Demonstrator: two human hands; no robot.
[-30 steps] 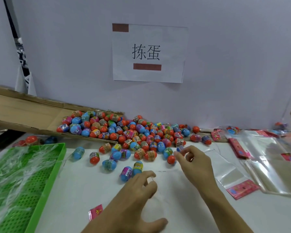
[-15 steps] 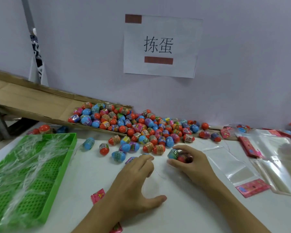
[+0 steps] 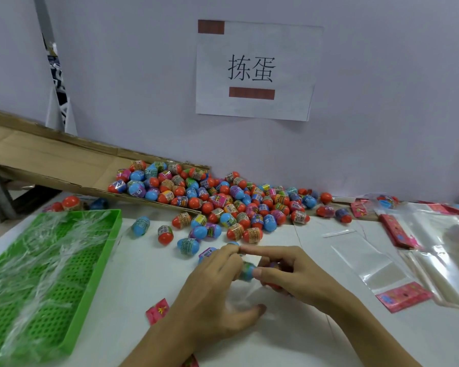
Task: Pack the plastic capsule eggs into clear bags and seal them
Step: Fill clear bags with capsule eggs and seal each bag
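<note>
Your left hand (image 3: 217, 284) has slid in against your right hand (image 3: 289, 274), which curls around two eggs (image 3: 247, 271) above the table (image 3: 133, 282); left fingers touch them, relaxed, near the egg pile (image 3: 223, 200).

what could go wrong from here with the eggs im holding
1. The right hand grips more than one capsule egg at once; one could slip out and roll across the table.
2. The loose egg pile sits just beyond both hands; the left hand could knock eggs away.
3. The clear bag lies flat to the right, so loading it one-handed may fumble.
</note>
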